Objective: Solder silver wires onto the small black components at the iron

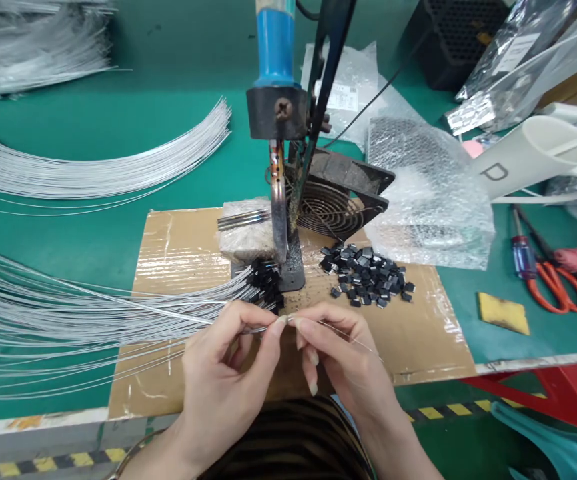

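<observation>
My left hand (228, 380) pinches a thin silver wire (168, 313) between thumb and forefinger near its end. My right hand (341, 363) pinches the same spot from the other side, fingertips meeting at the wire's tip, where something tiny sits that I cannot make out. Both hands hover over a taped cardboard sheet (178, 253). Just beyond them lies a fan of wires ending in black caps (267, 283). A heap of small black square parts (365, 273) lies to the right. A soldering iron (278, 200) with a blue handle stands clamped upright behind.
Bundles of silver wires (93, 167) curve across the green table on the left. A small fan (335, 200), bubble wrap (423, 193), a white mug (533, 157), a screwdriver (521, 250), orange scissors (555, 287) and a yellow pad (502, 313) lie to the right.
</observation>
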### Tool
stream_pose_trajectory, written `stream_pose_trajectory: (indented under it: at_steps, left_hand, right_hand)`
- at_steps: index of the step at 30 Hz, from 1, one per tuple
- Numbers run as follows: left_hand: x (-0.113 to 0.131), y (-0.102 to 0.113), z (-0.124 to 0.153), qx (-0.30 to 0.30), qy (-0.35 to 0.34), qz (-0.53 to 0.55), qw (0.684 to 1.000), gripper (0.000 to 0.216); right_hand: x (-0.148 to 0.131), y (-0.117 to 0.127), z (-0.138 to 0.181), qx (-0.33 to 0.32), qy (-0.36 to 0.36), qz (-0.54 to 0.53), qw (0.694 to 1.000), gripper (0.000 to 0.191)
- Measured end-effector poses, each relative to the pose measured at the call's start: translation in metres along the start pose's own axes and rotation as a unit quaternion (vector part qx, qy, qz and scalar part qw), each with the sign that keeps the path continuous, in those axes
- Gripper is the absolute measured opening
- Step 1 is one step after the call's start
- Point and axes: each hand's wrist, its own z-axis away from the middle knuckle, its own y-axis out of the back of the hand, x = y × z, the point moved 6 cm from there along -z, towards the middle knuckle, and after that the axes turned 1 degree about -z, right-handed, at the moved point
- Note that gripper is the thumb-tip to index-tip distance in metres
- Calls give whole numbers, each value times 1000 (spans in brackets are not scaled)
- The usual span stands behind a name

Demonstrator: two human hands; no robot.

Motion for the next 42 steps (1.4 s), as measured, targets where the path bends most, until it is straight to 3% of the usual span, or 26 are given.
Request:
stream_pose_trajectory:
  at_steps: [14, 24, 42]
  left_hand:
    - [-1, -2, 8, 54, -3, -10, 998, 9]
    - [0, -2, 7, 52, 5, 8, 999, 8]
    - [-1, -1, 11, 27, 7, -6, 1000, 9]
  right_hand:
    - [15, -7, 5, 56, 42, -63, 996, 9]
    - [12, -5, 5, 40, 63, -31, 997, 9]
    - [4, -1, 4, 36, 10, 0, 999, 17]
